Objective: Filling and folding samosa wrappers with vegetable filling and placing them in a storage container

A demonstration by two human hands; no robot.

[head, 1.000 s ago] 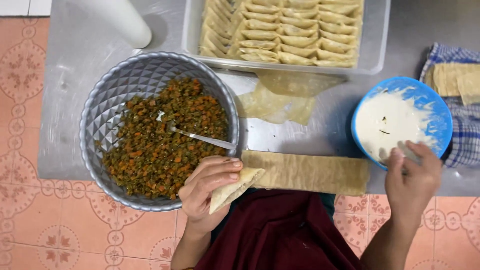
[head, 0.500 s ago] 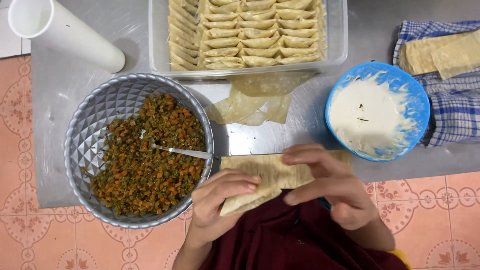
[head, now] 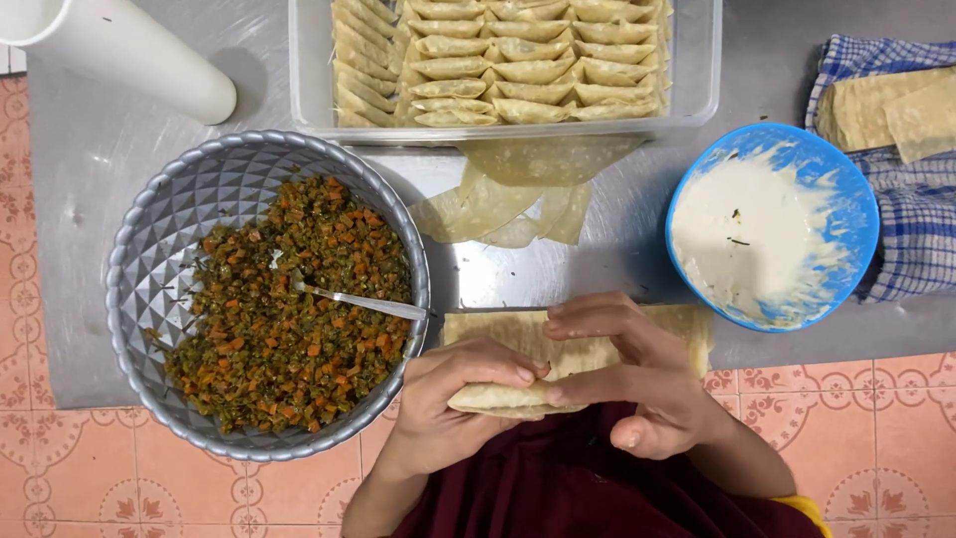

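Both hands meet at the near edge of the steel table. My left hand (head: 448,403) grips a folded, filled pastry wrapper (head: 498,399) from below and the left. My right hand (head: 632,379) pinches the same wrapper from the right, fingers laid over its top. Under the hands lies a long strip of flat pastry wrappers (head: 583,339). A grey faceted bowl (head: 149,289) of chopped green and orange filling sits to the left, with a spoon (head: 349,298) resting in it.
A blue bowl of white paste (head: 772,224) stands to the right. A clear tray of folded pastries (head: 498,65) is at the back, loose wrapper scraps (head: 508,204) before it. A white cylinder (head: 129,50) lies back left. More wrappers (head: 886,105) rest on a checked cloth (head: 921,234).
My right hand left the blue bowl and came over to the wrapper. Both hands now hold it, folded more tightly. The camera view shifted slightly.
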